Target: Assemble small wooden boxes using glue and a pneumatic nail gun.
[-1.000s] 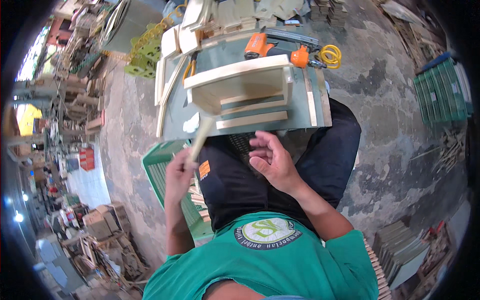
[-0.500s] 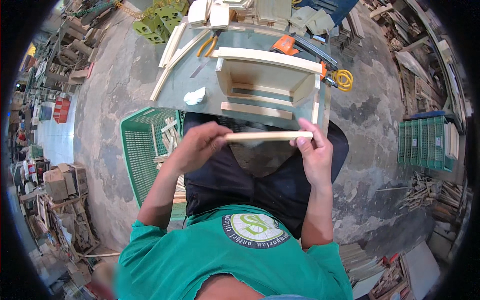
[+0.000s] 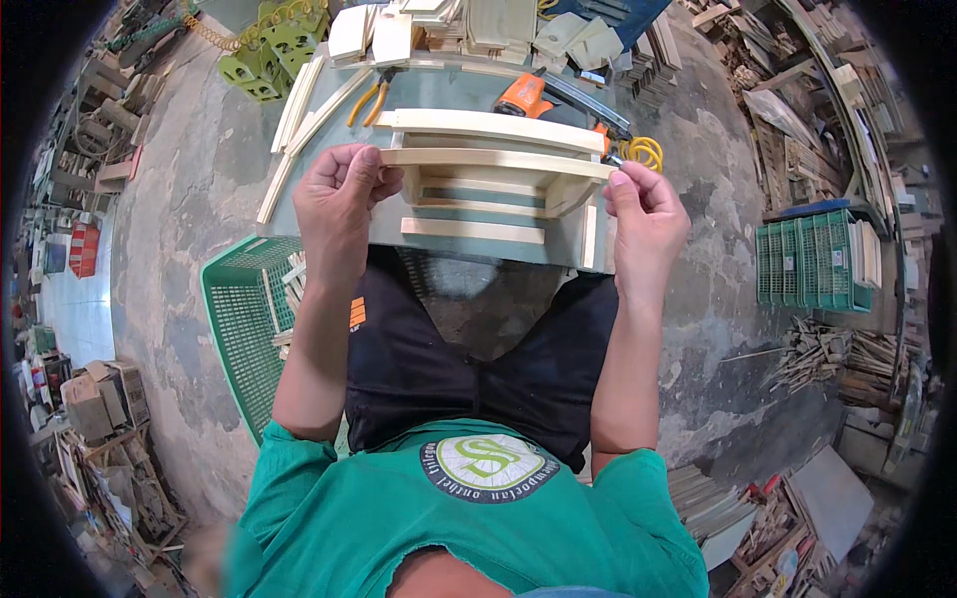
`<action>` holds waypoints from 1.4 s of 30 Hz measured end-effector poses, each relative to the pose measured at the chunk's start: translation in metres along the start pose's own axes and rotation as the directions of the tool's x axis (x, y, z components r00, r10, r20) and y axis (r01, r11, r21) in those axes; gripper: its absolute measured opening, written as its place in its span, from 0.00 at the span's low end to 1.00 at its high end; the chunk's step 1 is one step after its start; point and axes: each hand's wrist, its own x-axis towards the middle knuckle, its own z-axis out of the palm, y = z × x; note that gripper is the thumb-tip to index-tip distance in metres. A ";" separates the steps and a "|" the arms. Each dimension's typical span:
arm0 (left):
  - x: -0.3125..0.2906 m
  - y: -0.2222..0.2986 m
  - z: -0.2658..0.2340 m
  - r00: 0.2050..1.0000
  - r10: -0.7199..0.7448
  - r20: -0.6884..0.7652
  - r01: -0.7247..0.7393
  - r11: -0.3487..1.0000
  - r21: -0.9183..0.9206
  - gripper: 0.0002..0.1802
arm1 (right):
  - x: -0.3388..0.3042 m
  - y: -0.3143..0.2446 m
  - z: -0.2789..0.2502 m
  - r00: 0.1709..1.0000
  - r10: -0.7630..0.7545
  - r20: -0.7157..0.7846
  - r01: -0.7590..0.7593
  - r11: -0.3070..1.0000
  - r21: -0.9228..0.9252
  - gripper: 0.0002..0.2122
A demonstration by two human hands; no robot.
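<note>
Two hands hold one thin wooden slat (image 3: 495,159) level over the pale wooden frame (image 3: 493,194) on the bench. Left hand (image 3: 337,194) pinches its left end, right hand (image 3: 645,209) pinches its right end. Beyond lies an orange nail gun (image 3: 533,95).

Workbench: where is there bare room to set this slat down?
Little room. A bare green strip of workbench runs between the wooden frame and the near edge. The far edge is crowded with wood offcuts, pliers and an orange nail gun.
</note>
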 end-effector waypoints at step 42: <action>-0.073 -0.026 -0.055 0.973 -0.227 -0.027 0.223 0.969 -0.102 0.07 | -0.049 -0.153 -0.049 0.569 -0.643 0.513 0.802 0.571 -0.174 0.18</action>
